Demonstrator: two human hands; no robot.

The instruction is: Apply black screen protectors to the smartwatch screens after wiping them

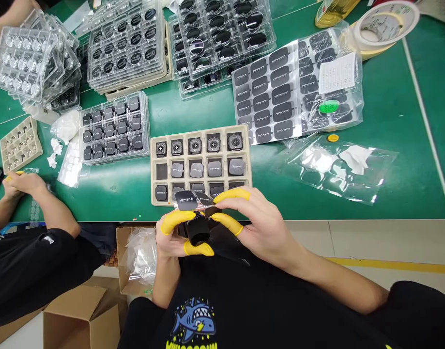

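My left hand (173, 236), in yellow finger cots, is closed around a black watch body (198, 230) held low over my lap. A strip of HiFuture-printed film labels (186, 199) lies just above it, between my hands. My right hand (260, 220), with cots on thumb and forefinger, pinches a dark film label (212, 211) close to the watch body; its exact contact there is hidden. Just beyond my hands sits a beige tray (153, 169) of watch bodies. Its back row shows round sensor backs, and the middle row mostly printed grey faces.
A sheet of labels (260, 99) and a plastic bag (334, 165) lie to the right, with tape rolls (400, 17) behind. Clear trays (145, 126) of black parts stand at back and left. A co-worker's hands (26, 184) are at far left. Cardboard boxes (75, 303) stand below.
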